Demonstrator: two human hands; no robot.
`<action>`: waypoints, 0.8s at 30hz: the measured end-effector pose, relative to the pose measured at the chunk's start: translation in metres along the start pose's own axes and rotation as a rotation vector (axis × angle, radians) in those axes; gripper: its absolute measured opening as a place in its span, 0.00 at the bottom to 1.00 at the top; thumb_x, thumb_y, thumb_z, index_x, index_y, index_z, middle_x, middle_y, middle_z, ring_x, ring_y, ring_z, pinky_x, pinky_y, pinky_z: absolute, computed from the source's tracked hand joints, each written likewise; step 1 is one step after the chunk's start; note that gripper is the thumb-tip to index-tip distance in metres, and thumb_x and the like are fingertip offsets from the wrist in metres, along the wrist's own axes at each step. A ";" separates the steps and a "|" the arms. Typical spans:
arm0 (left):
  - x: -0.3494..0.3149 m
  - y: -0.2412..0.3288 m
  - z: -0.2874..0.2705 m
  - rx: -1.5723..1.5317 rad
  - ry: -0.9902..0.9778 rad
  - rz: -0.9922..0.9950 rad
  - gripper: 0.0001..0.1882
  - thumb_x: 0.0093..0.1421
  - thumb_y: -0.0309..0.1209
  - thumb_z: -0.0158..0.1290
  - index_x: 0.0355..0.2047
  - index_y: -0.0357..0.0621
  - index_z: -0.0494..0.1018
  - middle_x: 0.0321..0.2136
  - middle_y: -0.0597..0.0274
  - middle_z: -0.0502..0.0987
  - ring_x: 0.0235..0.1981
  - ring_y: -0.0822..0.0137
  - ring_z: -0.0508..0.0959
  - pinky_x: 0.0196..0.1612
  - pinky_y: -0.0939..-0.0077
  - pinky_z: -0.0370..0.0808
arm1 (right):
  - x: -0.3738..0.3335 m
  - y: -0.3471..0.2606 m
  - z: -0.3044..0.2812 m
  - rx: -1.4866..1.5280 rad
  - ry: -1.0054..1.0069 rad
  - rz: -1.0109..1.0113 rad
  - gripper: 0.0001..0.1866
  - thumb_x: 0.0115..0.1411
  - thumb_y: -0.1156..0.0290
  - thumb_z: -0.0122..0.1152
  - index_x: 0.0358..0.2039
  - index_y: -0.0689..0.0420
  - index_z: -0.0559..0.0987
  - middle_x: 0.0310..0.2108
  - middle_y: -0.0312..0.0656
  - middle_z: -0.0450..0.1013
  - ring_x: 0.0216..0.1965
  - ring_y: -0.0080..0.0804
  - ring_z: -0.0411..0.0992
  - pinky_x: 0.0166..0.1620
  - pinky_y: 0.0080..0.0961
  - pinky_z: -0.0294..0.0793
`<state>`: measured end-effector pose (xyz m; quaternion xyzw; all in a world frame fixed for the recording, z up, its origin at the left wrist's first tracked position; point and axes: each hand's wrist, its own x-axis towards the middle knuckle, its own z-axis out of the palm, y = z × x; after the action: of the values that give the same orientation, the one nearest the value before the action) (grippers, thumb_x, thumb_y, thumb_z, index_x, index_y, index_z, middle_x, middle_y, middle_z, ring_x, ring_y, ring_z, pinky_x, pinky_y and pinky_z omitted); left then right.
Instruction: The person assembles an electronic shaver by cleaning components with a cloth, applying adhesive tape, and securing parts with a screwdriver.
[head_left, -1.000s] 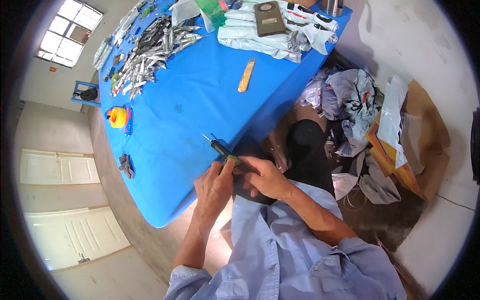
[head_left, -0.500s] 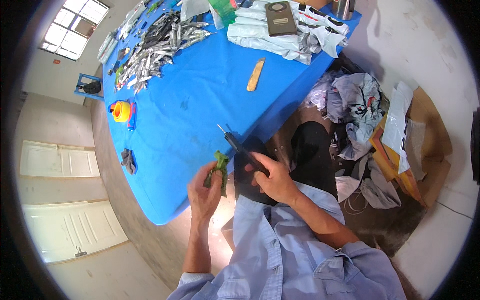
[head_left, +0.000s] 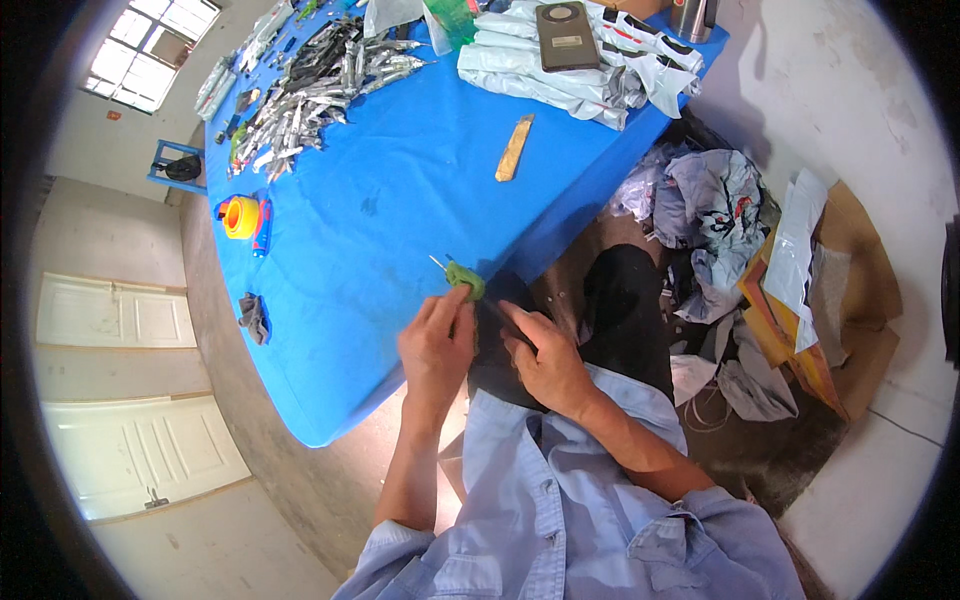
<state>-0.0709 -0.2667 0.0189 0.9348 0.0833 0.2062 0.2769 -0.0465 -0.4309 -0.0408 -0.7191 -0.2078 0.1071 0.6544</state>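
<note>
My left hand (head_left: 438,335) pinches a crumpled green cloth (head_left: 464,278) around the front part of a slim tool, just over the near edge of the blue-covered table (head_left: 400,220). The slim black tool (head_left: 438,263) has a thin metal tip, which pokes out past the cloth toward the upper left. Its handle is closed in my right hand (head_left: 553,368), above my dark trousers. The cloth and fingers hide the tool's middle, so its exact kind does not show.
On the table lie a tan strip (head_left: 515,148), a heap of silvery and black pieces (head_left: 310,95), yellow tape rolls (head_left: 240,217), a grey rag (head_left: 253,318) and white plastic bags (head_left: 540,85) under a dark phone (head_left: 567,37). Crumpled bags (head_left: 715,200) and cardboard (head_left: 860,290) lie at right.
My left hand has moved right and up, bringing the green cloth from beside the tool onto its front part. My right hand stays nearly in place with the tool.
</note>
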 end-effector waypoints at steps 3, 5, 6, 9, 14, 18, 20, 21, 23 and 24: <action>-0.012 0.010 0.003 0.058 -0.067 0.061 0.11 0.62 0.21 0.60 0.45 0.44 0.83 0.33 0.54 0.83 0.29 0.50 0.83 0.32 0.62 0.80 | -0.002 0.003 0.002 -0.002 0.031 -0.001 0.25 0.67 0.82 0.58 0.64 0.62 0.75 0.44 0.47 0.77 0.36 0.35 0.78 0.40 0.30 0.78; -0.020 0.013 0.001 -0.027 -0.124 0.025 0.10 0.62 0.21 0.60 0.45 0.41 0.83 0.35 0.51 0.84 0.33 0.51 0.85 0.35 0.64 0.81 | -0.001 -0.001 0.001 0.031 0.000 0.080 0.24 0.66 0.83 0.58 0.63 0.62 0.76 0.45 0.48 0.78 0.39 0.38 0.78 0.43 0.31 0.78; -0.023 0.014 0.000 -0.070 -0.152 0.007 0.10 0.63 0.21 0.60 0.44 0.39 0.83 0.35 0.49 0.84 0.35 0.51 0.86 0.37 0.65 0.81 | -0.001 -0.005 0.000 0.046 -0.031 0.130 0.24 0.65 0.83 0.59 0.62 0.63 0.76 0.45 0.49 0.78 0.41 0.39 0.78 0.45 0.31 0.78; -0.032 0.024 -0.002 -0.119 -0.171 -0.037 0.09 0.62 0.21 0.61 0.44 0.39 0.83 0.35 0.49 0.84 0.34 0.52 0.86 0.37 0.66 0.81 | -0.002 -0.002 0.001 0.029 0.014 0.061 0.22 0.65 0.82 0.60 0.60 0.65 0.77 0.46 0.49 0.79 0.44 0.39 0.80 0.49 0.31 0.78; -0.020 0.004 -0.017 -0.088 0.046 -0.098 0.09 0.63 0.23 0.63 0.43 0.37 0.81 0.34 0.48 0.84 0.32 0.55 0.84 0.36 0.67 0.79 | 0.000 -0.001 0.002 0.064 0.073 0.098 0.19 0.67 0.75 0.61 0.58 0.65 0.78 0.45 0.51 0.81 0.45 0.39 0.81 0.51 0.32 0.79; -0.001 -0.023 -0.027 -0.118 0.087 -0.333 0.09 0.65 0.26 0.63 0.44 0.35 0.81 0.34 0.51 0.83 0.30 0.62 0.81 0.35 0.71 0.76 | 0.001 -0.009 -0.002 0.212 0.005 0.318 0.19 0.69 0.70 0.58 0.57 0.65 0.79 0.37 0.50 0.81 0.37 0.38 0.81 0.45 0.31 0.78; 0.006 -0.032 -0.020 -0.132 0.124 -0.288 0.09 0.66 0.27 0.63 0.45 0.35 0.82 0.32 0.54 0.83 0.30 0.66 0.80 0.34 0.72 0.75 | 0.002 -0.010 -0.003 0.267 -0.031 0.386 0.19 0.70 0.69 0.57 0.57 0.66 0.79 0.32 0.46 0.81 0.33 0.31 0.80 0.42 0.27 0.78; 0.008 -0.033 -0.014 -0.146 0.151 -0.223 0.09 0.67 0.27 0.62 0.45 0.35 0.82 0.31 0.57 0.83 0.30 0.69 0.79 0.34 0.72 0.75 | 0.002 -0.007 -0.001 0.255 -0.029 0.350 0.19 0.70 0.69 0.57 0.57 0.66 0.79 0.31 0.44 0.81 0.32 0.28 0.79 0.40 0.25 0.77; 0.013 -0.025 -0.004 -0.163 0.141 -0.155 0.09 0.65 0.24 0.62 0.45 0.36 0.82 0.36 0.50 0.83 0.31 0.61 0.82 0.35 0.69 0.77 | 0.001 -0.001 -0.001 0.226 -0.015 0.311 0.20 0.71 0.69 0.57 0.58 0.66 0.79 0.28 0.40 0.80 0.30 0.22 0.76 0.37 0.23 0.75; 0.014 -0.022 -0.001 -0.135 0.114 -0.122 0.09 0.65 0.23 0.62 0.45 0.36 0.82 0.36 0.50 0.83 0.31 0.59 0.82 0.35 0.69 0.78 | 0.000 0.000 0.000 0.213 -0.007 0.306 0.20 0.71 0.69 0.57 0.59 0.66 0.79 0.27 0.38 0.79 0.29 0.20 0.75 0.36 0.21 0.74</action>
<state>-0.0599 -0.2441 0.0119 0.8940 0.1415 0.2469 0.3462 -0.0467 -0.4306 -0.0407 -0.6686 -0.0858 0.2295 0.7021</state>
